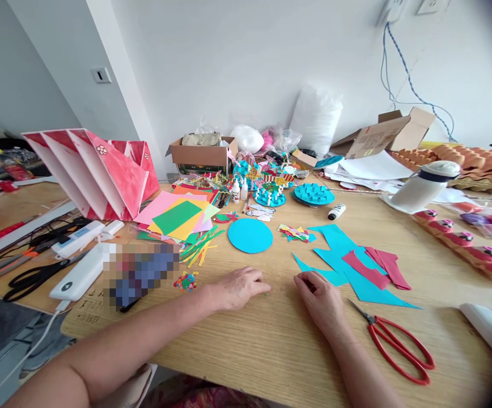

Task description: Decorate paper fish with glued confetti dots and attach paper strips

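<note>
Currently, the left hand (pixel 240 289) is resting on the table (pixel 246 351), fingers lightly bent; whether they are gripping anything, I cannot tell. A blue paper disc (pixel 250 236) is lying flat at that hand's twelve o'clock, near but apart, and a cluster of coloured dots (pixel 185 281) is sitting at its nine. The right hand (pixel 321 300) is forming a loose curl, fingertips partly hidden, so its grip is also unclear. Blue offcuts (pixel 342 242) are lying at its one o'clock, dark red scraps (pixel 367 271) overlapping them; red-handled scissors (pixel 372 321) are lying at its four.
</note>
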The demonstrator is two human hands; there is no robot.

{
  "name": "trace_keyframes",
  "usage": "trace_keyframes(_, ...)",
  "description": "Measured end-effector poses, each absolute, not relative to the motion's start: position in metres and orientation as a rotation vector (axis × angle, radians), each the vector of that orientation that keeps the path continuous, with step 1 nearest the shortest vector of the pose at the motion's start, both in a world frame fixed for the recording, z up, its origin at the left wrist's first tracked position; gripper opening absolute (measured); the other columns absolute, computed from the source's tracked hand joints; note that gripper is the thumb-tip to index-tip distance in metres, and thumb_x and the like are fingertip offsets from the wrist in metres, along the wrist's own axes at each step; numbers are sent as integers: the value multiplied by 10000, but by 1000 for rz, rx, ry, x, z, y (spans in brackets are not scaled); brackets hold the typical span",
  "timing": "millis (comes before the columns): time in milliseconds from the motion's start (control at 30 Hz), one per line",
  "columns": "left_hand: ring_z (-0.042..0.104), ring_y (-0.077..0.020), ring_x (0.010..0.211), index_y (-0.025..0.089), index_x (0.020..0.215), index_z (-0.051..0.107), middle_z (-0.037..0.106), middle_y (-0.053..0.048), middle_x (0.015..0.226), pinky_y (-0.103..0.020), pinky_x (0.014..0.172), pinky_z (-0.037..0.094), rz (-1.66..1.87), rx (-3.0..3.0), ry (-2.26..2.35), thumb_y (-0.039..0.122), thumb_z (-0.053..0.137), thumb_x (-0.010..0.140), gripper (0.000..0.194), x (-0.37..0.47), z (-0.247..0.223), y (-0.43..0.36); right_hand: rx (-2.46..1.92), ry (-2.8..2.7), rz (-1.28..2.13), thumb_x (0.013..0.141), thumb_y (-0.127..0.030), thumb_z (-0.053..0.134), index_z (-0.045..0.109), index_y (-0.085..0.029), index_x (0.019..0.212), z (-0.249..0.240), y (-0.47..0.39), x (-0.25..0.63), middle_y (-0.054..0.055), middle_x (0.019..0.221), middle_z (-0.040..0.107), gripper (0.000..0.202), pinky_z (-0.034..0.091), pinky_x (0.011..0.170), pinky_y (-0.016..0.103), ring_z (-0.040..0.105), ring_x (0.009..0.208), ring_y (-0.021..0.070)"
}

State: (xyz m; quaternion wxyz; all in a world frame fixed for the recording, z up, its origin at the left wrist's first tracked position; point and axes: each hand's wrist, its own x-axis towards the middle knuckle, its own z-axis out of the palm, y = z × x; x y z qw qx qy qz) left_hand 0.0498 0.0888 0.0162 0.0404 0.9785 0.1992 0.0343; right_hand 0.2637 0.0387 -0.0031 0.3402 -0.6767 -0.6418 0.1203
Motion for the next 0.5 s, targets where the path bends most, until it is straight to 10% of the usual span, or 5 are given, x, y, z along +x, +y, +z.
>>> trace_keyframes(500, 451, -188, 830, 315, 1115, 494, 465, -40, 844, -276, 663, 384, 72, 3176, 612, 251, 403, 861, 277, 90, 16, 83, -1750, -1635, 326, 776, -355, 412, 548, -197, 640, -3, 39, 264, 25, 667, 598, 249, 398, 592, 254, 542, 622, 153)
